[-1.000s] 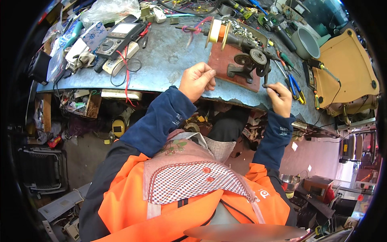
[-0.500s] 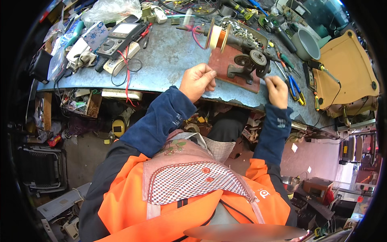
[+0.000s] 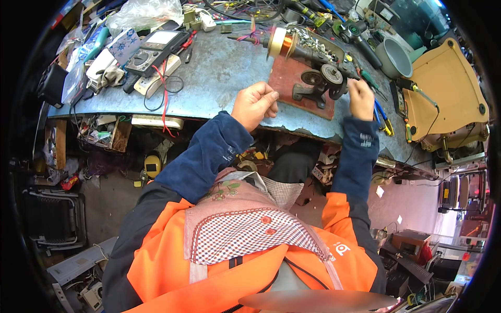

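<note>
Your left hand (image 3: 256,106) is pinched closed, thumb against fingers, at the near edge of the tabletop (image 3: 216,73); I cannot tell whether a fine strand runs between the fingertips. Your right hand (image 3: 361,99) is curled and appears closed on the crank handle, which your fingers hide. Between your hands and just beyond them stands the geared winder (image 3: 309,94) on its reddish board (image 3: 286,78). Its spool (image 3: 277,41) sits farther out, ahead of your left hand and a little to its right.

As far as things show, the spool is mounted on the spindle and a copper-coloured winding (image 3: 287,46) already lies beside its cream band. The spool has not been taken off; how many turns are on it, or remain, cannot be judged from here. The blue-handled pliers (image 3: 381,112) lie just right of your right wrist, and the multimeter (image 3: 150,55) sits well to the left of your left hand; neither hand touches them.

Compared with a second ago, your right hand has gone from low by the tabletop's edge up beside the winder's gears. The pink strand (image 3: 247,38) at the spindle's end has swung from hanging down to another position. Your left hand has stayed put.
</note>
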Available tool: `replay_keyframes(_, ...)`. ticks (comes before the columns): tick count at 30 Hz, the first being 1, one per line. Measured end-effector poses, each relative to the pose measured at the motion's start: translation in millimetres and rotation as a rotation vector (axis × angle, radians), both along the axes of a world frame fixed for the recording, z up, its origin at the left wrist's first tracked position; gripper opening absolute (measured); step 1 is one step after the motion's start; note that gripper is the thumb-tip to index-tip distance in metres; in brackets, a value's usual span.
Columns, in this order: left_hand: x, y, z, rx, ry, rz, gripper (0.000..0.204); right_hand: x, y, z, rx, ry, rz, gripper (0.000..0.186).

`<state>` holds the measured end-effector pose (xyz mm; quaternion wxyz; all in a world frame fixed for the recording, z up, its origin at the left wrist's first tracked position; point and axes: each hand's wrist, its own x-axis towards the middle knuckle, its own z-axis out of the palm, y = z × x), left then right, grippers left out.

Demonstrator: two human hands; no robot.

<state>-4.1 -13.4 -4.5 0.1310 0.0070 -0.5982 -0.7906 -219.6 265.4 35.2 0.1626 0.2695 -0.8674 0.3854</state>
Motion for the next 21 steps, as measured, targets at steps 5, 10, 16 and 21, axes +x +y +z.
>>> replay_keyframes(5,4.1,0.2,0.8,-0.020,-0.029,0.020,0.013,84.0,25.8,11.8,-0.029,-0.080,0.315,0.010)
replay_keyframes(10,2.1,1.0,1.8,0.003,-0.018,0.007,0.013,72.1,27.3,45.7,-0.425,-0.114,0.376,0.006)
replay_keyframes(16,-0.5,1.5,2.3,-0.032,-0.010,0.006,0.014,1.1,-12.5,21.0,-0.453,-0.052,0.099,0.016)
replay_keyframes(21,0.7,0.4,1.3,-0.032,-0.013,0.011,0.014,46.6,10.4,-9.9,0.016,0.032,0.153,0.014)
